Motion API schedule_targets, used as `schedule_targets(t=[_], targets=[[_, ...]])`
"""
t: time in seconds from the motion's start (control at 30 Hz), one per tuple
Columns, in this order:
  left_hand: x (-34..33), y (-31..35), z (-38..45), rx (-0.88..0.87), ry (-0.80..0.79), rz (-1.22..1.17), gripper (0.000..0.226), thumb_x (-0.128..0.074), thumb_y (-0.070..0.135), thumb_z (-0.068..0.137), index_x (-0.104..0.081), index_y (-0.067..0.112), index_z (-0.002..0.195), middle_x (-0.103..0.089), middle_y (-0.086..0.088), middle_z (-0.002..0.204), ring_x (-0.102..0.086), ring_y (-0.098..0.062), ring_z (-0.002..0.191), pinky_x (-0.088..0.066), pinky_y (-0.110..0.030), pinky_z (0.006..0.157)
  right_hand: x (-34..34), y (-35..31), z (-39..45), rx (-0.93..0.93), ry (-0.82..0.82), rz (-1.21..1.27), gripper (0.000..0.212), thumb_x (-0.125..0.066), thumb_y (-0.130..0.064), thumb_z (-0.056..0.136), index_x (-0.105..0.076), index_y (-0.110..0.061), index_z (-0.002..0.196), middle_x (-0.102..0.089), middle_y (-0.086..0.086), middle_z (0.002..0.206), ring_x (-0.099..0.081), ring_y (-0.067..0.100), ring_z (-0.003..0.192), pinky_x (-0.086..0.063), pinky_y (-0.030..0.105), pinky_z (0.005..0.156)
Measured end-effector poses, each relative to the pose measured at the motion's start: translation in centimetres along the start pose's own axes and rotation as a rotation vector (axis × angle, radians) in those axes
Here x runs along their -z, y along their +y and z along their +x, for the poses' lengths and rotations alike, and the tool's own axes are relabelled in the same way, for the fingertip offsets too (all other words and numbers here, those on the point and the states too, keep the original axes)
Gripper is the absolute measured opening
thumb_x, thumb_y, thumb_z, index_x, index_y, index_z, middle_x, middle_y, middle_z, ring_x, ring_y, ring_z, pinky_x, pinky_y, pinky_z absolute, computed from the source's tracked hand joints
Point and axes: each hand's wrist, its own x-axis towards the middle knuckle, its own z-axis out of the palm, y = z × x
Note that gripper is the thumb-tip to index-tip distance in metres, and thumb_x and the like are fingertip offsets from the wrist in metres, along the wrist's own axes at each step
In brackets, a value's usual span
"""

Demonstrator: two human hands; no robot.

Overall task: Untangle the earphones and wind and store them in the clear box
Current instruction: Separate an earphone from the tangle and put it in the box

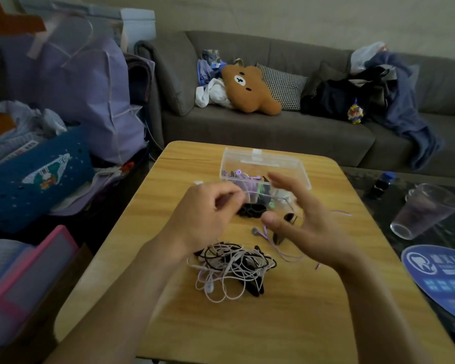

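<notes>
A tangle of white, pale purple and dark earphone cords (231, 269) lies in the middle of the wooden table (247, 324). Behind it stands the clear box (263, 164) with its lid up, holding purple and green earphones. My left hand (208, 216) hovers over the table with curled fingers pinching a thin cord that runs down to the tangle. My right hand (302, 222) is raised beside it, fingers straight and spread, holding nothing I can see. A purple earbud (255, 231) with its cord lies under the right hand. Small dark clips (250, 210) sit between the hands.
A clear plastic cup (426, 211) and a dark bottle (382, 183) stand on the glass table at the right, with a blue round fan (441, 279) nearer me. A grey sofa (273, 127) with a bear cushion is behind. Bags and cloth crowd the left.
</notes>
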Motion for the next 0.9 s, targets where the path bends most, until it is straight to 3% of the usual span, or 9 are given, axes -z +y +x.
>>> schedule_targets(t=[0.07, 0.1, 0.17, 0.3, 0.43, 0.57, 0.67, 0.8, 0.9], targets=[[-0.9, 0.3, -0.2, -0.01, -0.081, -0.015, 0.016, -0.062, 0.031, 0.097, -0.075, 0.022, 0.097, -0.067, 0.003, 0.07, -0.059, -0.015, 0.06, -0.048, -0.038, 0.056, -1.2, -0.8, 0.3, 0.046, -0.065, 0.194, 0.055, -0.065, -0.058, 0.087, -0.054, -0.034, 0.136, -0.069, -0.016, 0.112, -0.066, 0.004, 0.106, -0.052, 0.022, 0.084], [-1.2, 0.5, -0.3, -0.002, -0.123, -0.029, 0.015, -0.063, 0.032, 0.097, -0.076, 0.023, 0.097, -0.067, 0.002, 0.07, -0.06, -0.018, 0.061, -0.05, -0.041, 0.056, -1.6, -1.1, 0.4, 0.04, -0.04, 0.228, 0.043, -0.065, -0.051, 0.087, -0.064, -0.029, 0.124, -0.071, -0.013, 0.093, -0.069, 0.005, 0.085, -0.053, 0.021, 0.071], [-1.4, 0.7, -0.4, 0.024, -0.167, -0.031, 0.015, -0.064, 0.032, 0.096, -0.076, 0.022, 0.097, -0.066, 0.0, 0.067, -0.06, -0.019, 0.06, -0.049, -0.044, 0.057, -1.9, -1.5, 0.5, 0.035, 0.042, 0.222, 0.029, -0.068, -0.044, 0.081, -0.074, -0.023, 0.099, -0.065, -0.01, 0.066, -0.06, 0.003, 0.058, -0.048, 0.02, 0.056], [-0.7, 0.2, -0.4, 0.146, -0.228, 0.004, 0.027, -0.062, 0.043, 0.094, -0.075, 0.022, 0.084, -0.062, -0.005, 0.063, -0.049, -0.017, 0.053, -0.041, -0.037, 0.053, -0.7, -0.7, 0.3, -0.04, 0.164, 0.209, 0.016, -0.076, -0.03, 0.081, -0.071, -0.015, 0.076, -0.05, -0.011, 0.043, -0.041, 0.002, 0.038, -0.034, 0.011, 0.043], [0.9, -0.2, -0.3, 0.194, -0.242, -0.057, 0.024, -0.06, 0.035, 0.097, -0.072, 0.023, 0.081, -0.059, -0.008, 0.065, -0.049, -0.026, 0.058, -0.041, -0.044, 0.055, 0.6, 0.5, 0.3, -0.1, 0.396, 0.211, 0.02, -0.069, -0.034, 0.083, -0.067, -0.014, 0.079, -0.042, -0.012, 0.043, -0.034, 0.006, 0.04, -0.029, 0.011, 0.041], [1.7, -0.8, -0.1, 0.269, -0.28, -0.035, 0.022, -0.063, 0.031, 0.096, -0.069, 0.021, 0.077, -0.055, 0.011, 0.054, -0.047, -0.009, 0.054, -0.041, -0.035, 0.057, 0.3, 0.9, 0.9, -0.11, 0.629, 0.236, 0.019, -0.069, -0.025, 0.091, -0.064, -0.01, 0.08, -0.037, -0.012, 0.046, -0.032, 0.007, 0.041, -0.025, 0.011, 0.041], [2.1, -1.4, 0.0, 0.29, -0.224, 0.079, 0.021, -0.062, 0.033, 0.096, -0.068, 0.023, 0.078, -0.063, 0.012, 0.062, -0.056, -0.006, 0.059, -0.048, -0.031, 0.062, 0.3, 0.8, 1.1, -0.1, 0.735, 0.189, 0.019, -0.068, -0.027, 0.093, -0.061, -0.02, 0.077, -0.041, -0.011, 0.049, -0.036, 0.008, 0.045, -0.027, 0.013, 0.043], [2.7, -1.9, 0.1, 0.276, -0.186, 0.201, 0.023, -0.06, 0.039, 0.096, -0.07, 0.021, 0.085, -0.071, -0.001, 0.08, -0.066, -0.022, 0.077, -0.055, -0.045, 0.074, 0.9, 1.4, 0.9, -0.112, 0.904, 0.151, 0.022, -0.065, -0.029, 0.097, -0.06, -0.012, 0.084, -0.045, -0.012, 0.054, -0.042, 0.001, 0.048, -0.032, 0.01, 0.048], [2.8, -1.9, 0.1, 0.241, -0.122, 0.246, 0.018, -0.06, 0.038, 0.096, -0.067, 0.026, 0.086, -0.068, 0.005, 0.078, -0.065, -0.012, 0.071, -0.056, -0.038, 0.07, 1.0, 2.1, 0.9, -0.112, 0.918, 0.071, 0.025, -0.061, -0.039, 0.097, -0.059, -0.016, 0.088, -0.055, 0.004, 0.07, -0.049, 0.005, 0.06, -0.035, 0.01, 0.054]])
